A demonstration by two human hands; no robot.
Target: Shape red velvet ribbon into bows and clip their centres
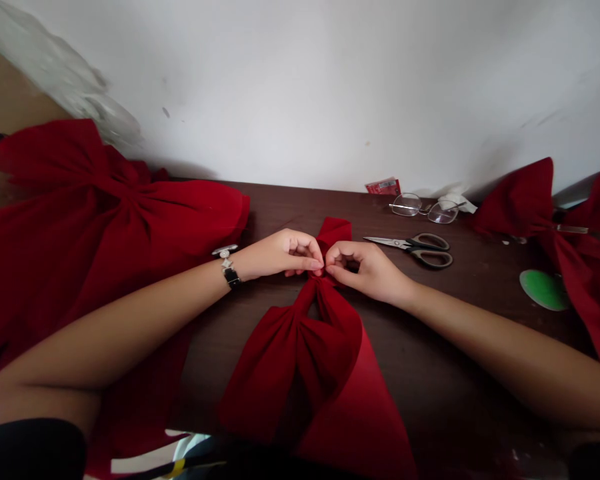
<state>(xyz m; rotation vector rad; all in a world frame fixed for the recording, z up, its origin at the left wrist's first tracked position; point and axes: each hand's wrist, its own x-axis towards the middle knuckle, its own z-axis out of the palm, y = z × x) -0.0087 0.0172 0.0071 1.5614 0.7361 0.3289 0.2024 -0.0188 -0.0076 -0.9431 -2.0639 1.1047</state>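
A red fabric bow (325,340) lies on the dark brown table in front of me, its tails spreading toward the near edge. At its gathered upper part, my left hand (293,253) and my right hand (363,267) meet almost fingertip to fingertip. Each has thumb and forefinger pinched together. Whatever sits in the pinch is too small to make out; the red cloth runs directly beneath the fingers. A watch or bracelet (227,268) is on my left wrist. Right of my right hand lie scissors (415,248) with black and grey handles, blades partly apart.
Large red bows (130,200) are heaped at left. Another red bow (540,213) rests at right, near a green disc (545,289). Eyeglasses (425,208), a red packet (383,187) and crumpled tissue (457,202) lie at the back of the table (260,207), against a white wall.
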